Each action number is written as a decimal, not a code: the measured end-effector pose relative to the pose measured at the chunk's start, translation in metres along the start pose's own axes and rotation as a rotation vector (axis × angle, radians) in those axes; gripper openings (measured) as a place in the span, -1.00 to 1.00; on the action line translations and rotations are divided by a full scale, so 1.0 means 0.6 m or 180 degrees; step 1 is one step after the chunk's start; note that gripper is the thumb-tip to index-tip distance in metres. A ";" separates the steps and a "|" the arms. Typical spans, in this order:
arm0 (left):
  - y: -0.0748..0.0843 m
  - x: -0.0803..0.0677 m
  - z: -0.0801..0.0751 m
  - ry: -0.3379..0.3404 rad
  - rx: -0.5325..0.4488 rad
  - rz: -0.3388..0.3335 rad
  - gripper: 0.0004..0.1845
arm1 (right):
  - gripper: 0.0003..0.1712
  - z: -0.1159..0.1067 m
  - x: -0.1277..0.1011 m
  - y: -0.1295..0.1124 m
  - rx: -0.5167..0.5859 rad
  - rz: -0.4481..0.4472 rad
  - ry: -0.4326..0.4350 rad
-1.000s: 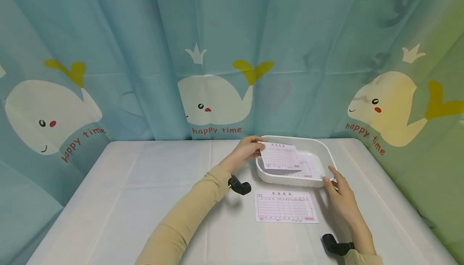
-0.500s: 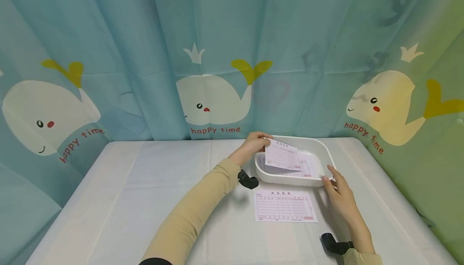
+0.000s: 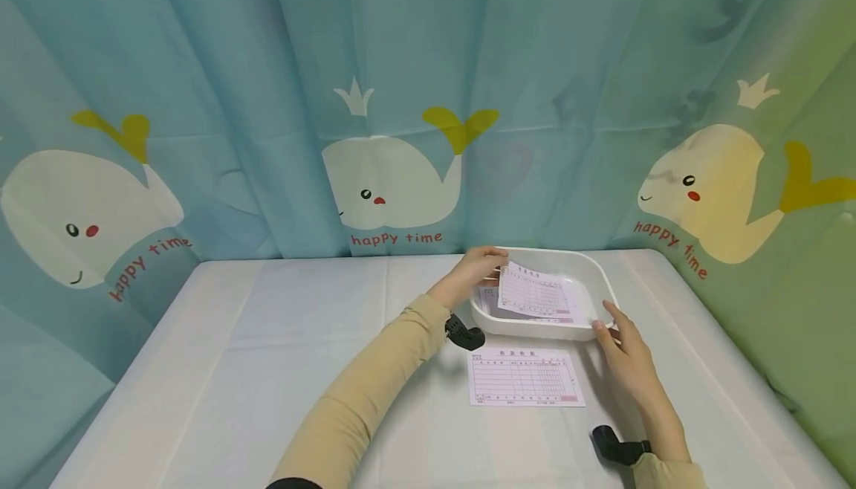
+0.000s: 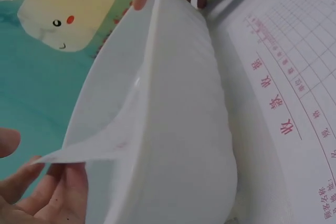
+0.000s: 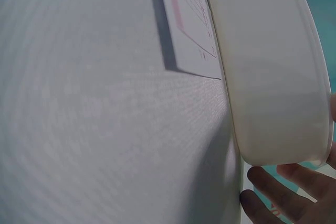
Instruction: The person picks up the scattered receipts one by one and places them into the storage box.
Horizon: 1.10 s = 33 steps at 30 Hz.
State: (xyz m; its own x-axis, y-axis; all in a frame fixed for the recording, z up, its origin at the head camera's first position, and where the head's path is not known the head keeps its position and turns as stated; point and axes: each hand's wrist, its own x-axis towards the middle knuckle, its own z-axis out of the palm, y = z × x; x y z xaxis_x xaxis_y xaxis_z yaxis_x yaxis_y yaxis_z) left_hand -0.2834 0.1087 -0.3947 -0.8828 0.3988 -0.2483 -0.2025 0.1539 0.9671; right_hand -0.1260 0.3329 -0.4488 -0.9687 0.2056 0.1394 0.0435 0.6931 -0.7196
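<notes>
A white tray (image 3: pixel 542 331) sits toward the back right of the table, with receipt slips inside. The uppermost receipt slip (image 3: pixel 535 290) slants down into it, its left end raised beside my left hand (image 3: pixel 475 272). In the left wrist view, that slip's edge (image 4: pixel 79 153) lies on the fingers, while the thumb (image 4: pixel 8 142) stands apart above it. My right hand (image 3: pixel 628 355) holds the tray's front right corner, its fingers on both sides of the rim. Another receipt slip (image 3: pixel 526 377) lies flat on the table in front of the tray.
A white cloth covers the table (image 3: pixel 301 340). Behind it hangs a blue-green curtain (image 3: pixel 401 43) printed with whales. A black wrist camera sits on each wrist, the left one (image 3: pixel 466 334) close to the tray's left side.
My left hand has moved right toward the tray with the upper slip, which has lowered farther into it. The thumb now stands off the slip. My right hand stays at the corner.
</notes>
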 end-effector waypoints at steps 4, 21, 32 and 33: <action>0.005 -0.008 -0.002 -0.0103 0.0133 -0.0037 -0.54 | -0.30 0.000 0.001 -0.001 -0.0013 -0.0017 0.0000; -0.006 -0.037 -0.010 0.0227 0.0313 0.0321 -0.48 | -0.30 0.000 0.000 -0.001 -0.0020 0.0037 -0.0049; -0.008 -0.077 -0.030 0.0206 -0.0315 0.0675 -0.51 | -0.30 0.000 -0.001 -0.002 -0.0023 0.0038 -0.0010; -0.009 -0.080 -0.031 0.0194 -0.0317 0.0676 -0.51 | -0.30 0.000 -0.001 -0.002 -0.0020 0.0042 -0.0002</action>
State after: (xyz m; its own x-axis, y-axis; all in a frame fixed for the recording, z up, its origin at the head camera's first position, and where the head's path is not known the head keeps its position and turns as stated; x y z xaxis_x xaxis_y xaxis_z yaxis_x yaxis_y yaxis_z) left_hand -0.2477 0.0717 -0.3870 -0.9334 0.3569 -0.0378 -0.0476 -0.0187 0.9987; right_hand -0.1256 0.3321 -0.4482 -0.9682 0.2143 0.1294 0.0579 0.6946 -0.7170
